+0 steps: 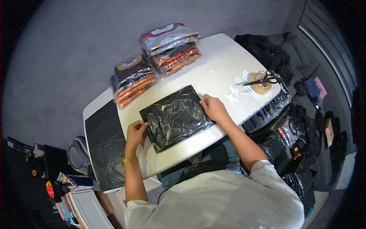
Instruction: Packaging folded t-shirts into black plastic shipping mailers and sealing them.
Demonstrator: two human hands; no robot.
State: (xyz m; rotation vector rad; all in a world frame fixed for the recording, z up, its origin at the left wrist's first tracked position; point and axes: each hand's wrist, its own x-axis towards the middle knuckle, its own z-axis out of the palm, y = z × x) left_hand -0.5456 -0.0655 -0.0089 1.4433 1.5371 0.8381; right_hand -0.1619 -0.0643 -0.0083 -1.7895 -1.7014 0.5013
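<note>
A flat black package in shiny, creased clear plastic lies slightly tilted in the picture, near the front edge of the white table. My left hand pinches its left edge between thumb and fingers. On the opposite side, my right hand has its fingers closed on the right edge. What is inside the package looks dark, and I cannot make it out.
Two stacks of bagged folded garments stand at the back. Black plastic bags cover the table's left end. Scissors lie over a tape roll at the right, beside white paper scraps. Dark bagged goods crowd the right side.
</note>
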